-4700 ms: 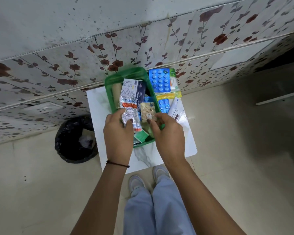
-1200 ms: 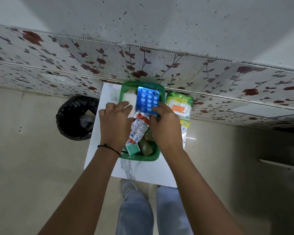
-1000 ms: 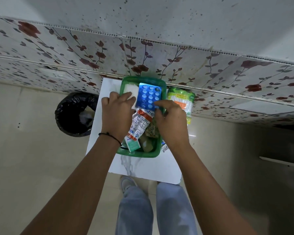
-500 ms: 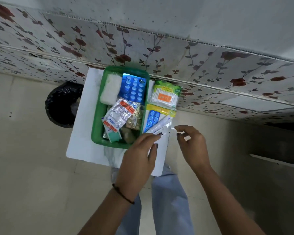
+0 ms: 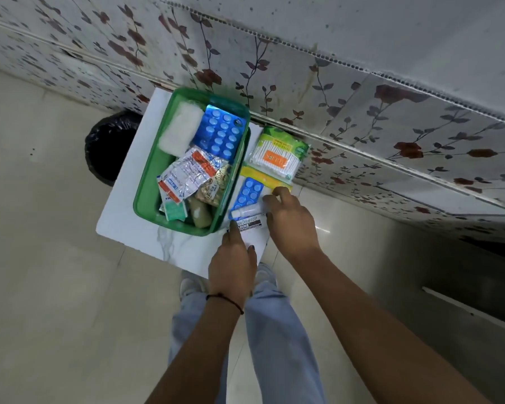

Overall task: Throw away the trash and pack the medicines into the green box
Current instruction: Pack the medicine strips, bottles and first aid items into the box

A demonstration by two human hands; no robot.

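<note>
The green box (image 5: 145,182) stands on a small white table (image 5: 123,217). It holds a white gauze pad (image 5: 181,129), a large blue blister pack (image 5: 220,132), silver pill strips (image 5: 187,176), a gold strip (image 5: 213,186), a small green carton (image 5: 174,210) and a brown bottle (image 5: 200,215). Right of the box lie a cotton swab pack (image 5: 277,156), a yellow pack (image 5: 260,177), a small blue blister (image 5: 247,195) and a white ointment box (image 5: 248,221). My right hand (image 5: 292,221) grips the ointment box's right end. My left hand (image 5: 232,258) touches its left end with one fingertip.
A bin lined with a black bag (image 5: 105,147) stands on the floor left of the table. A flower-patterned wall (image 5: 333,112) runs just behind the table. Pale floor tiles surround it, and my legs and shoes are below the table's near edge.
Both hands left the green box and moved right. The big blue blister and gauze now lie inside the box. My hands have closed in on the white ointment box.
</note>
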